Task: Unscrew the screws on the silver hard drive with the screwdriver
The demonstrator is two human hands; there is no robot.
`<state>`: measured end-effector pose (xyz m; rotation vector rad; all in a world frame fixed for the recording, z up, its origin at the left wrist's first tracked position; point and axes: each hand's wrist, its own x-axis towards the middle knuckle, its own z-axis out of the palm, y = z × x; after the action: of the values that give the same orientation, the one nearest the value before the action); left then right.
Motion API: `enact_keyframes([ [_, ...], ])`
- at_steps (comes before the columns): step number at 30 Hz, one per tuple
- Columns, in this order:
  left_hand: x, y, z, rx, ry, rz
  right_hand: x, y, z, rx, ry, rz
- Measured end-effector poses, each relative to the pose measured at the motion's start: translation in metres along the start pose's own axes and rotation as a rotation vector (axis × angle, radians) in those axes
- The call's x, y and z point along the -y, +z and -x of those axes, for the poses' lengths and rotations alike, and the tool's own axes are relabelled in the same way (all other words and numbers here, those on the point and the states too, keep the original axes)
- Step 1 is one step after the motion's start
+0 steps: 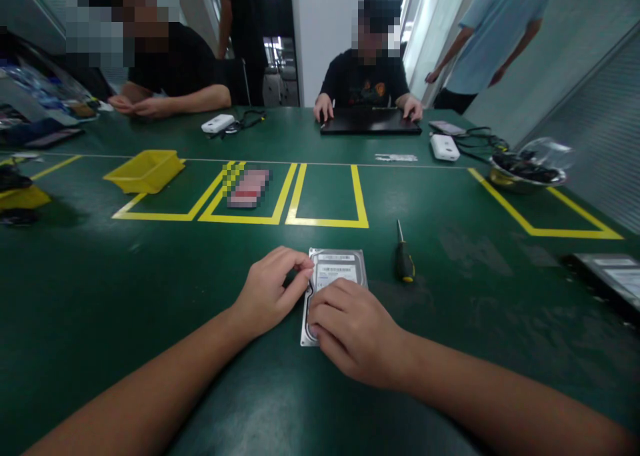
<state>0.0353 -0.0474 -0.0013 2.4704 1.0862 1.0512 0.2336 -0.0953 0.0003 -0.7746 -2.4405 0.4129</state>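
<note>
A silver hard drive [339, 267] with a white label lies flat on the green table [150, 289] in front of me. My left hand [267, 293] touches its left edge with curled fingertips. My right hand [353, 329] rests on top of the drive's near half and covers it. A screwdriver [404, 256] with a black and yellow handle lies on the table just right of the drive, apart from both hands.
Yellow tape boxes mark the table; a yellow bin [147, 171] sits in the left one. Another drive [610, 276] lies at the right edge, a bowl of parts [527, 169] beyond it. Across the table sit two people, one at a laptop [370, 124]; another stands at the far right.
</note>
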Motion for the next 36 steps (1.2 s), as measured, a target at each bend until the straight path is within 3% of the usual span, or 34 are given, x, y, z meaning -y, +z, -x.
enact_keyframes([
  [5,0.0,0.0,-0.001,0.001,0.0,-0.004,0.002,0.0,0.003,0.081,-0.063,0.214],
  [14,0.001,-0.001,0.0,-0.003,0.013,-0.028,0.005,0.0,0.003,0.12,-0.067,0.292],
  [28,0.01,0.0,-0.005,0.171,-0.112,0.122,0.007,0.0,0.006,0.116,-0.124,0.39],
  [36,0.017,-0.013,-0.009,0.291,-0.123,0.268,0.013,0.003,0.008,0.054,-0.184,0.495],
])
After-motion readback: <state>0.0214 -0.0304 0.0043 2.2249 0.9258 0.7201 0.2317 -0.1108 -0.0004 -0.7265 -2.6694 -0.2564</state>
